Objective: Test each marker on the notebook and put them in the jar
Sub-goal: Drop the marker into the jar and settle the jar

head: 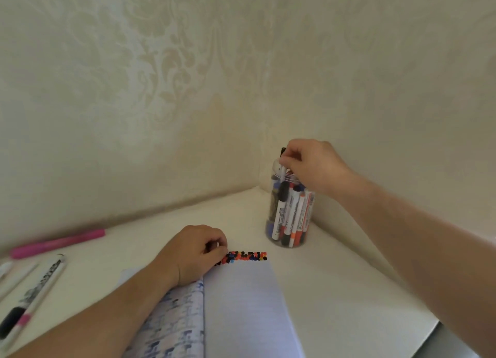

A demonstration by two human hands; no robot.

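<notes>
Right grip pinching a marker at the jar mouth, fingers curled round the white barrel, dark cap poking up above the knuckles. Held near the top, most likely so the marker can slide down among those already packed inside. Jar tucked into the far corner of the desk, against the wall, out of the way of the writing. Left grip resting on the notebook, fingers loosely curled with nothing visibly in them, seemingly pinning the page flat. Row of coloured test dots along the page's top edge, just beside those fingertips. Off to the left, well apart from the jar: a pink marker by the wall, a black one nearer, more at the edge. Judged still to be tested.
</notes>
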